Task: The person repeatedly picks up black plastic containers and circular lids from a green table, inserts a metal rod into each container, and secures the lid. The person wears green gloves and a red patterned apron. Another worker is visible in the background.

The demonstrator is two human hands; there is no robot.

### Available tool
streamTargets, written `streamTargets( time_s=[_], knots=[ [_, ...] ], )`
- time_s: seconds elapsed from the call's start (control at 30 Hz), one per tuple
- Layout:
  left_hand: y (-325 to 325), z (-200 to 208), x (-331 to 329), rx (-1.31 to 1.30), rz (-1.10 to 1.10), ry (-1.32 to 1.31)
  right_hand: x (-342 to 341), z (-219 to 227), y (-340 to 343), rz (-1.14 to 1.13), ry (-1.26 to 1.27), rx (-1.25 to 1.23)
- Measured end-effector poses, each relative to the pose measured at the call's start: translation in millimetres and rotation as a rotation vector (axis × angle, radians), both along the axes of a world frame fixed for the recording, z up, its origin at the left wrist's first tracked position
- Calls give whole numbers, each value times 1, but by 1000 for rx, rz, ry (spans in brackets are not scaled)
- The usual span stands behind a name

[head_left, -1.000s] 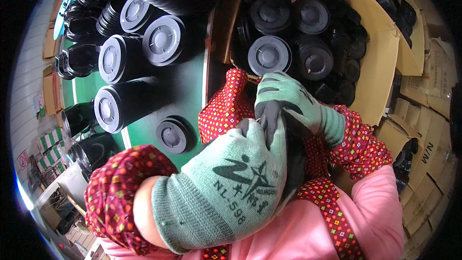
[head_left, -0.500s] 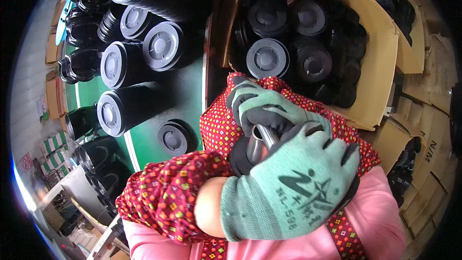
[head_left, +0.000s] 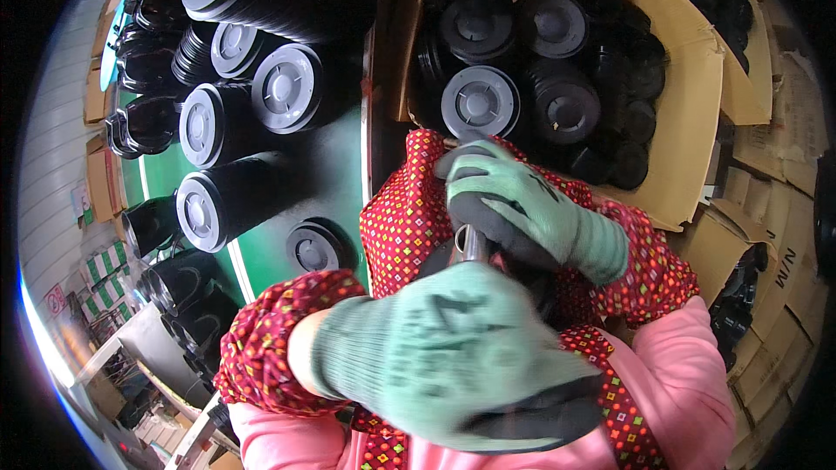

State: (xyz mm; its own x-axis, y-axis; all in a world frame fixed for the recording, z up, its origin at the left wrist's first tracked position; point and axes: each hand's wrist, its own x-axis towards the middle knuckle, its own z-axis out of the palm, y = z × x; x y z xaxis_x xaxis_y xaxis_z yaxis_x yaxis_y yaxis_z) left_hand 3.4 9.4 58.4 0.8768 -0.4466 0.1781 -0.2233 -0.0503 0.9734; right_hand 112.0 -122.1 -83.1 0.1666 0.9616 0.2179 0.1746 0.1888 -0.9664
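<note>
Across the front of my body is my left hand, in a green glove with dark palm coating. Its back faces up, and motion smears the fingers reaching right. Just beyond it my right hand, gloved alike, has its fingers curled closed; what lies inside them is hidden. Between the two hands a shiny metal tube sticks up, its lower part covered by the left glove. A dark part around the tube is mostly hidden. Both hands are above my red patterned apron.
At left, a green-topped table carries stacks of black round lids and a single black lid. Ahead right, a cardboard box holds more round black pieces. Flattened cartons stand at far right.
My left hand has moved left and toward my body, its fingers shifting down from the tubes. The right hand has shifted slightly right, and its wrist now shows. Less of the metal tubes is visible.
</note>
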Motion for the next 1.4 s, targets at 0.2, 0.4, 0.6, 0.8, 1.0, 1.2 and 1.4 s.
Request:
streamTargets(
  time_s=[0.2,0.4,0.6,0.8,1.0,1.2,1.4],
  knots=[
    [26,-11,-29,-419,57,53,-6,32,-10,-195,-401,-49],
    [4,62,-16,454,360,282,5,3,0,-48,-422,-15],
    [-18,35,-21,1132,291,332,-7,14,-6,-140,-401,-77],
    [3,22,-38,945,365,544,-12,52,-9,-160,-629,-219],
    [37,-7,-43,771,339,380,-7,78,-21,-146,-711,-333],
    [51,-39,-40,696,344,196,2,109,-22,-14,-809,-485],
    [59,-103,-6,461,360,-44,-15,149,-17,-22,-1184,-717]
  ],
)
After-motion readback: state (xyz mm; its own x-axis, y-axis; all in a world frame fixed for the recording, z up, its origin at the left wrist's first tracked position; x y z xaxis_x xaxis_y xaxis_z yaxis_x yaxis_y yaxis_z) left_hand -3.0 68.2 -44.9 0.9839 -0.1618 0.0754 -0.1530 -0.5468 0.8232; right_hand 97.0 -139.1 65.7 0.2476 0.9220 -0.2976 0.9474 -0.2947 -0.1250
